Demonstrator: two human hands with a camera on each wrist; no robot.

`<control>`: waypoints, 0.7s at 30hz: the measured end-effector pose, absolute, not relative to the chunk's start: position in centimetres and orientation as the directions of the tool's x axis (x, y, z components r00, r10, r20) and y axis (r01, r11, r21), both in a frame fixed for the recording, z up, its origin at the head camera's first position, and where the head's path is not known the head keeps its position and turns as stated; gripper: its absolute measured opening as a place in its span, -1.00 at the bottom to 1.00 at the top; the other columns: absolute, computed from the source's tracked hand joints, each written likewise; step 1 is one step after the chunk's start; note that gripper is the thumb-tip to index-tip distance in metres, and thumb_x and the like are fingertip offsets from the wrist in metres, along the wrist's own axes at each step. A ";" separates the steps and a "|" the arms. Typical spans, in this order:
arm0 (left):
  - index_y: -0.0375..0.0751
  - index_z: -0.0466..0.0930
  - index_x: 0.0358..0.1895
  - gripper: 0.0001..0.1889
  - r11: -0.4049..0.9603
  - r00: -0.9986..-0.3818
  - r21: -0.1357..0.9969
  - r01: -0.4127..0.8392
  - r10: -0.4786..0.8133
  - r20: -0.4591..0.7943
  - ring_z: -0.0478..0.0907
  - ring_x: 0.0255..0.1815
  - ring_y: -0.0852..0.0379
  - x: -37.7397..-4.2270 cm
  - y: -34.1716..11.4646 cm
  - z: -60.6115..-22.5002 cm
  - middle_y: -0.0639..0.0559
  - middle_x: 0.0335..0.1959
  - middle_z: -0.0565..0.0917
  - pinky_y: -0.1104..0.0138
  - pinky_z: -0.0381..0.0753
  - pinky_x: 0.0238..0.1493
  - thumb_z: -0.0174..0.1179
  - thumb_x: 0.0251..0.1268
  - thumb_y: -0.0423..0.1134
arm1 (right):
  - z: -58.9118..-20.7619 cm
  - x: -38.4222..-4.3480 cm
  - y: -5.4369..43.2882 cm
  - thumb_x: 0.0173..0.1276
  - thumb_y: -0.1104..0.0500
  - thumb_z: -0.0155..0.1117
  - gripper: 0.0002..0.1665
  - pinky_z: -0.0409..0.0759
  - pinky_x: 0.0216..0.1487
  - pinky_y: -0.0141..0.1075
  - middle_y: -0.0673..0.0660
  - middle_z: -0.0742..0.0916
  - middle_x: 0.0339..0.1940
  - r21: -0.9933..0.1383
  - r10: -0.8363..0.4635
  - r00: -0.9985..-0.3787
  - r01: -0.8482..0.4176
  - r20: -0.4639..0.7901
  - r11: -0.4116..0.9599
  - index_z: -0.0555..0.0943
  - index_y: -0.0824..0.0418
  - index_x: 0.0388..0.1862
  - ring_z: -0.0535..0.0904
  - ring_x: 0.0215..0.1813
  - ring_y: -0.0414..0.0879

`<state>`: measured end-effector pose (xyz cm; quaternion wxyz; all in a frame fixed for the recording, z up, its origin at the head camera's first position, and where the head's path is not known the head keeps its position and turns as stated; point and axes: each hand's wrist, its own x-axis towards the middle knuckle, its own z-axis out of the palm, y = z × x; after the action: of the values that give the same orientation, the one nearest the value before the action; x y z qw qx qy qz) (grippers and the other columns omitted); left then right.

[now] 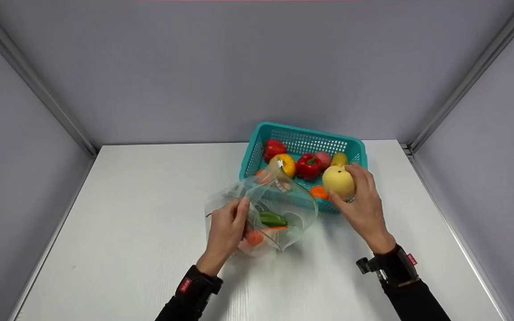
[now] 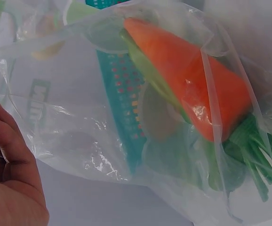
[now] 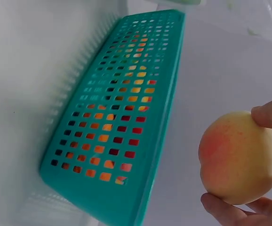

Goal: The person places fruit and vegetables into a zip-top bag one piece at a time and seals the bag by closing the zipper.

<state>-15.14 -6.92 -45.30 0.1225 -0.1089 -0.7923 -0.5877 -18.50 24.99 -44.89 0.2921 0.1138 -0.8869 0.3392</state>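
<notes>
My left hand (image 1: 226,227) pinches the edge of a clear zip bag (image 1: 300,220), whose open mouth faces right. Inside the bag lie a carrot (image 2: 188,77) with green leaves, best seen in the left wrist view, and a long green vegetable (image 1: 273,219). In my right hand (image 1: 366,211) is a yellow peach (image 1: 338,182) with a red blush, gripped between thumb and fingers. It is held above the front right corner of the teal basket (image 1: 310,130) in the head view. The right wrist view shows the peach (image 3: 239,157) beside the basket's perforated wall.
In the basket are red bell peppers (image 1: 308,166), a yellow bell pepper (image 1: 287,164), a greenish-yellow fruit (image 1: 339,159) and an orange piece (image 1: 319,192). The bag overlaps the basket's front left. Grey panels (image 1: 239,71) border the white table (image 1: 150,223) at the back and sides.
</notes>
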 end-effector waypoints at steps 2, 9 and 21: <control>-0.17 0.46 -0.54 -0.53 0.282 -0.946 0.906 0.317 0.029 0.322 0.39 -0.84 0.29 -15.1 -6.9 -45.3 0.09 -0.79 0.46 0.33 0.45 -0.77 0.02 0.68 -0.08 | -44.6 -17.9 24.7 0.15 0.24 0.64 -0.15 0.66 0.11 0.22 0.42 0.47 0.40 -0.514 -0.014 -0.779 -0.427 0.626 0.744 0.44 0.35 0.37 0.54 0.29 0.29; -0.17 0.45 -0.52 -0.53 0.271 -0.947 0.909 0.318 0.048 0.317 0.40 -0.83 0.27 -15.0 -6.9 -45.3 0.08 -0.79 0.48 0.33 0.46 -0.76 0.00 0.69 -0.07 | -43.5 -15.6 23.6 0.13 0.24 0.66 -0.15 0.60 0.15 -0.45 0.35 0.51 0.40 -0.480 -0.028 -0.713 -0.500 0.701 0.720 0.47 0.33 0.37 0.55 0.32 0.19; -0.18 0.47 -0.52 -0.53 0.263 -0.945 0.909 0.324 0.044 0.324 0.41 -0.83 0.25 -14.9 -6.9 -45.1 0.08 -0.79 0.49 0.34 0.45 -0.78 0.00 0.69 -0.07 | -42.2 -12.9 21.4 0.03 0.33 0.71 -0.08 0.49 0.18 -0.55 0.30 0.50 0.43 -0.496 -0.056 -0.701 -0.556 0.711 0.667 0.45 0.33 0.37 0.53 0.35 0.18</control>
<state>-14.89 -6.86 -45.13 0.1175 -0.1168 -0.7859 -0.5958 -12.93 21.43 -42.18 0.3419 0.1809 -0.8465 0.3658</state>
